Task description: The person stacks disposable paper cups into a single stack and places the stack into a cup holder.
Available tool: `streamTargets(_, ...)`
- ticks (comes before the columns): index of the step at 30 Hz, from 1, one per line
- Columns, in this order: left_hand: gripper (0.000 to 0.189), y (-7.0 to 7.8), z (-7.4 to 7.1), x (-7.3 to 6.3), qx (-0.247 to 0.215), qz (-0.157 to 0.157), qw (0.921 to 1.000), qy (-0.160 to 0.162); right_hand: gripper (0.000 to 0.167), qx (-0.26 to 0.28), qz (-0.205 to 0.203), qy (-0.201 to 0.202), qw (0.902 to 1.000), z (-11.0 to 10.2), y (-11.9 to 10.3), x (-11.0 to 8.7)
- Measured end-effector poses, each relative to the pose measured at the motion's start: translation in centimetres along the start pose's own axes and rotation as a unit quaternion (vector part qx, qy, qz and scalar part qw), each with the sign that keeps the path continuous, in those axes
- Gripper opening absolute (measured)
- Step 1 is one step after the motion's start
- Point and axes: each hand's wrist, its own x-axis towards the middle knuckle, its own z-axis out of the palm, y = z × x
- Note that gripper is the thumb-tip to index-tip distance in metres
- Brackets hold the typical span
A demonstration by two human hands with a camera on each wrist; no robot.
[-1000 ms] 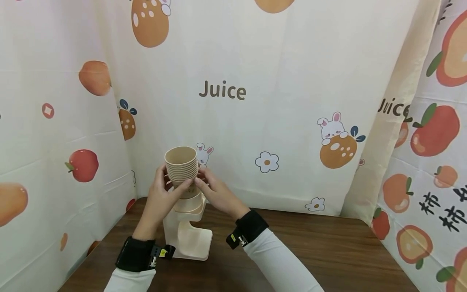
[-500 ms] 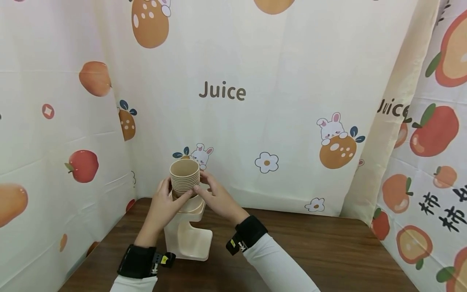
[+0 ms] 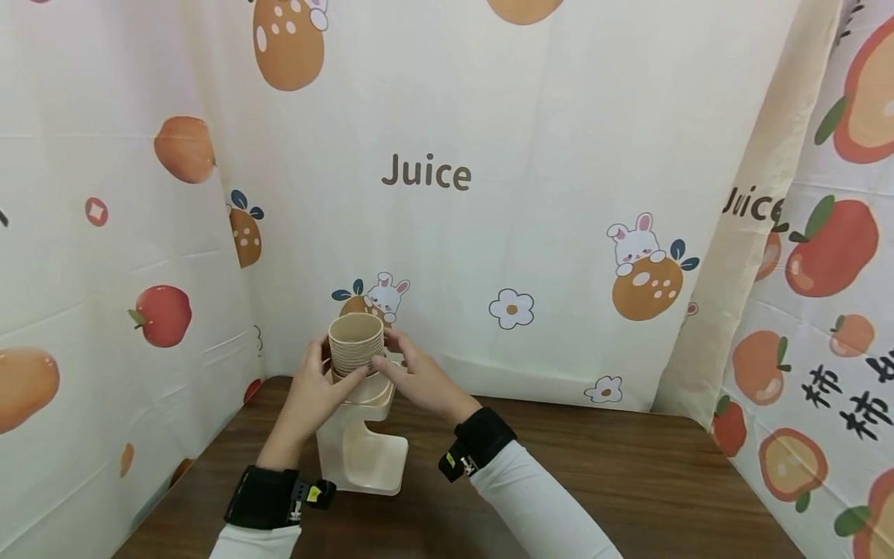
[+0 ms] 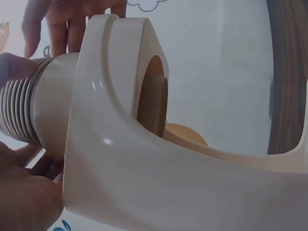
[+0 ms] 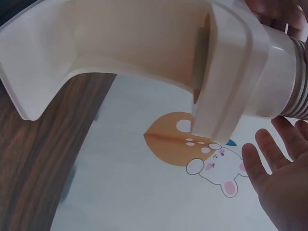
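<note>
A stack of beige paper cups [image 3: 356, 353], mouths up, sits low in the round collar on top of a cream cup dispenser [image 3: 373, 462]. My left hand [image 3: 316, 394] holds the stack from the left, its thumb across the front. From the right, my right hand [image 3: 422, 382] grips it too, thumb near the front and fingers behind. In the left wrist view, the ridged rims of the stack [image 4: 19, 108] stand out above the collar [image 4: 55, 101]. Part of a cup's lower end [image 4: 153, 103] shows through the opening under the collar.
The dispenser's foot stands on a dark wooden table [image 3: 559, 473], toward its left side. Pale curtains [image 3: 447, 248] printed with fruit and rabbits hang behind the table and at both sides.
Both hands have lowered the stack of cups into the dispenser's collar, shifting it slightly right. Most of that drop came in the first half second; since then it sank a little more.
</note>
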Motion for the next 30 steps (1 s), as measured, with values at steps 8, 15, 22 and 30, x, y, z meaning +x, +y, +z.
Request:
streamTargets(8,0.078,0.21,-0.28,0.10,-0.028,0.001,0.9996,0.008,0.057,-0.004,-0.009,0.006,0.9999,-0.18,-0.31,0.50)
streamTargets(15,0.080,0.31,-0.55,0.04,-0.009,-0.040,0.9991,-0.003,0.056,-0.005,0.004,0.005,1.0000,-0.11,-0.49,0.27)
streamTargets(22,0.080,-0.03,-0.70,-0.25,0.004,-0.049,0.9987,-0.013,0.059,-0.012,0.027,-0.004,0.9996,0.15,-0.28,0.19)
streamTargets(30,0.082,-0.19,-0.47,-0.40,0.011,-0.055,0.9982,-0.019,0.058,-0.006,0.025,-0.010,0.9996,0.13,0.03,0.09)
